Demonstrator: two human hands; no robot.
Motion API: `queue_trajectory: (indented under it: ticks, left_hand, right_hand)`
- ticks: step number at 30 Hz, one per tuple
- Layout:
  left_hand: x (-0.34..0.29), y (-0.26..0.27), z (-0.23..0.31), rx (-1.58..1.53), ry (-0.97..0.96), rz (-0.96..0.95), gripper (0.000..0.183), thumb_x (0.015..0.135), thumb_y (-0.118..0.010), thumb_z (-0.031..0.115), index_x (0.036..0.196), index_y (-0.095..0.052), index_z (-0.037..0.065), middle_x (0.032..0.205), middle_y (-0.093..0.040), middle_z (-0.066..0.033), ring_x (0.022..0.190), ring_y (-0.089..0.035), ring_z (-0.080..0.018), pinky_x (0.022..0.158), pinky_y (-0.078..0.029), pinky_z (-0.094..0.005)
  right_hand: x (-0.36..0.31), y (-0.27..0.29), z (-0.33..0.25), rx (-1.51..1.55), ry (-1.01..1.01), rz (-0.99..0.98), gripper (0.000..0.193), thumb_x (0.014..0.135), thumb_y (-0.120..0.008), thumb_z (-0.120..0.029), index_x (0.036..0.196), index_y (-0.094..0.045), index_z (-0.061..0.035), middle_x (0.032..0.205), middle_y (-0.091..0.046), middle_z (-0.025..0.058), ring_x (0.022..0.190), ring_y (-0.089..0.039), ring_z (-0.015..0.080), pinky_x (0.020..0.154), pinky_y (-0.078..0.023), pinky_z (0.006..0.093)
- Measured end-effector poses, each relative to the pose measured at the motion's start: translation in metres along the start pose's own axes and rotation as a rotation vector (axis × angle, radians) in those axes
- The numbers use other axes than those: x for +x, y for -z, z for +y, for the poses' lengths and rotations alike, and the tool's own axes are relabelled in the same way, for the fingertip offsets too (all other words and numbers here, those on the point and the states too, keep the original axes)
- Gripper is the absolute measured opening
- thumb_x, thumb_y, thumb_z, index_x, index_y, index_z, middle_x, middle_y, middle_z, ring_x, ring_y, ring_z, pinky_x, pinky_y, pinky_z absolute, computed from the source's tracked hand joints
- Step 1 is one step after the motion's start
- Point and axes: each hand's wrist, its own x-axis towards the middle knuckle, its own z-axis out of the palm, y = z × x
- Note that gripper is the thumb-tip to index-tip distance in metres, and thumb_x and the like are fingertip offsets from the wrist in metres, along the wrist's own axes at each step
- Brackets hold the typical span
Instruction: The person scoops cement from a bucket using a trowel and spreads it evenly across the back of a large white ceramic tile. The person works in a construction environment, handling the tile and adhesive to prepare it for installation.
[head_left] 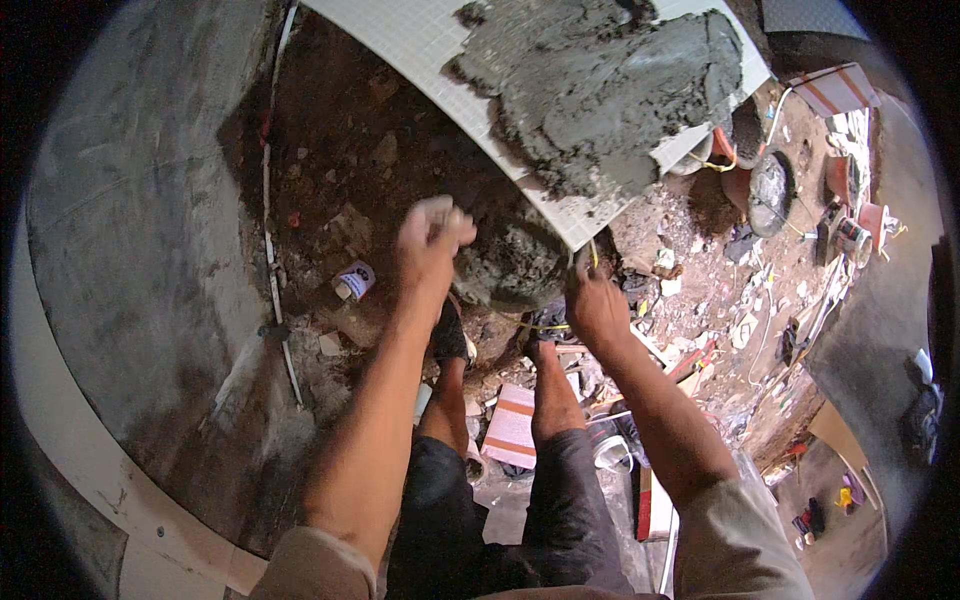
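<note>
A white gridded panel (470, 108) lies at the top, its corner pointing toward me, with wet grey mortar (620, 95) spread over much of it. Below its edge sits a round bucket of grey mortar (505, 262), partly covered by the panel. My left hand (432, 232) hovers at the bucket's left rim, slightly blurred, its fingers loosely curled and apart with nothing visible in them. Just under the panel's corner, my right hand (600, 305) is closed around a yellow cord (594, 254) that looks like the bucket's handle. The fingertips are hidden.
My feet stand in rubble behind the bucket. A pink-and-white striped box (508, 425) lies between my legs. A small white can (353, 282) rests on the dirt at left, near a thin white pipe (270, 230) along the grey wall. More mortar buckets (771, 193) stand at right among debris.
</note>
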Motion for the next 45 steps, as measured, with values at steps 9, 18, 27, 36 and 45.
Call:
queue_trajectory:
  ticks: [9,18,27,36,45]
  left_hand:
    - [-0.063,0.108,-0.14,0.452,0.116,0.066,0.034,0.1,-0.066,0.025,0.122,-0.067,0.0,0.108,-0.074,-0.0136,0.097,-0.071,-0.0228,0.088,-0.053,-0.0383]
    - [0.04,0.044,-0.144,0.818,-0.01,0.091,0.041,0.088,-0.079,0.02,0.116,-0.068,-0.008,0.115,-0.069,-0.0267,0.112,-0.066,-0.0412,0.097,-0.052,-0.0456]
    - [0.042,0.049,-0.139,0.853,0.128,-0.105,0.034,0.094,-0.071,0.026,0.115,-0.07,-0.001,0.123,-0.068,-0.0224,0.108,-0.067,-0.0412,0.093,-0.052,-0.0457]
    - [-0.11,0.125,-0.178,0.802,0.347,0.058,0.045,0.104,-0.053,0.04,0.127,-0.067,0.005,0.122,-0.065,-0.0283,0.114,-0.059,-0.0469,0.097,-0.046,-0.0512]
    - [-0.368,0.135,-0.1,0.811,0.639,0.122,0.054,0.104,-0.051,0.041,0.138,-0.053,-0.001,0.132,-0.057,-0.0338,0.122,-0.054,-0.0508,0.105,-0.042,-0.054]
  right_hand:
    - [0.002,-0.039,-0.016,-0.327,0.269,0.025,0.047,0.088,-0.063,-0.015,0.134,-0.058,-0.0078,0.126,-0.06,0.0174,0.115,-0.062,0.0352,0.093,-0.056,0.0443]
    - [0.079,-0.092,-0.001,-0.046,0.097,-0.009,0.036,0.088,-0.064,-0.02,0.121,-0.065,-0.0047,0.101,-0.071,0.0241,0.09,-0.07,0.0456,0.079,-0.057,0.0536]
    - [0.068,-0.101,-0.022,0.377,0.349,-0.064,0.032,0.093,-0.064,-0.022,0.111,-0.068,0.0036,0.101,-0.069,0.0312,0.097,-0.067,0.0485,0.081,-0.055,0.0479]
    - [0.012,-0.066,-0.015,0.716,0.117,-0.22,0.045,0.099,-0.063,-0.035,0.122,-0.068,0.0027,0.111,-0.071,0.0282,0.107,-0.07,0.0365,0.093,-0.052,0.0438]
    - [-0.081,0.052,-0.01,0.819,0.185,-0.252,0.042,0.101,-0.061,-0.026,0.126,-0.064,0.0075,0.099,-0.074,0.0195,0.093,-0.069,0.0255,0.086,-0.054,0.0393]
